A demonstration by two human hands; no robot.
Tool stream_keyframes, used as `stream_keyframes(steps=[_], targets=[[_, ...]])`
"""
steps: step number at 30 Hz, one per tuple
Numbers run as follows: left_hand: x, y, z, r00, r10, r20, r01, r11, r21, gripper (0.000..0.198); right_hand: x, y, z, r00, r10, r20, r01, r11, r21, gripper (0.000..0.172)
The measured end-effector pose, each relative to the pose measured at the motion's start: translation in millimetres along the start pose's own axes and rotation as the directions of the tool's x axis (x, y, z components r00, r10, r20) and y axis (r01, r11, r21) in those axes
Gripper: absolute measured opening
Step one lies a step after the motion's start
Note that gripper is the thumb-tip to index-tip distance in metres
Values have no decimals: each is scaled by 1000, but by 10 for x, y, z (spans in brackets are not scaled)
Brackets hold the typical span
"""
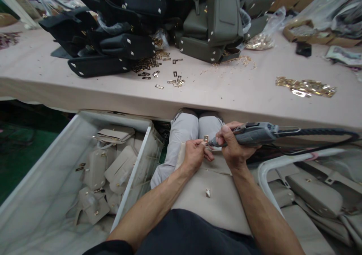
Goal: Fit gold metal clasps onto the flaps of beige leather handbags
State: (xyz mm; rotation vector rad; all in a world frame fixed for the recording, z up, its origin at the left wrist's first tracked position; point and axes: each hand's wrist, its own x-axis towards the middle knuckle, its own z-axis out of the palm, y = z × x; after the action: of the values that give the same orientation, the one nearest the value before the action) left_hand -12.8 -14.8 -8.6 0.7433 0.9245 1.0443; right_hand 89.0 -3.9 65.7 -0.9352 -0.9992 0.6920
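My right hand (235, 144) is wrapped around a grey electric screwdriver (254, 133), its tip pointing left. Just at that tip, my left hand (196, 153) pinches a small gold metal plate (206, 139) with a rectangular hole. A beige handbag (203, 202) lies across my lap beneath both hands, with a small metal fitting (208, 193) on its flap. Whether the screwdriver tip touches the plate I cannot tell.
On the table (118, 91) ahead lie black bags (113, 48), dark green bags (212, 25), loose gold plates (177, 82) and a gold pile (307, 87). A white bin (141, 157) of beige bags stands left; another container (263, 168) with bags stands right. The screwdriver's cord (325, 133) runs right.
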Motion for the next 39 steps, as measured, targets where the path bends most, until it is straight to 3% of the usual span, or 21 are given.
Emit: stream_keyframes(steps=[7, 15, 22, 39], targets=[[8, 44, 32, 1000, -27, 4, 27, 1000, -2, 32, 97, -37, -57, 991, -60, -120, 70, 994, 83, 22], [29, 47, 39, 996, -91, 21, 93, 994, -64, 31, 151, -163, -138, 977, 6, -213, 28, 987, 155, 25], [-7, 37, 34, 999, -10, 47, 10, 1000, -2, 37, 159, -197, -161, 964, 38, -261, 14, 981, 194, 22], [-5, -3, -1, 996, 7, 88, -4, 1000, -30, 42, 276, -192, -356, 907, 218, -360, -95, 939, 330, 34]])
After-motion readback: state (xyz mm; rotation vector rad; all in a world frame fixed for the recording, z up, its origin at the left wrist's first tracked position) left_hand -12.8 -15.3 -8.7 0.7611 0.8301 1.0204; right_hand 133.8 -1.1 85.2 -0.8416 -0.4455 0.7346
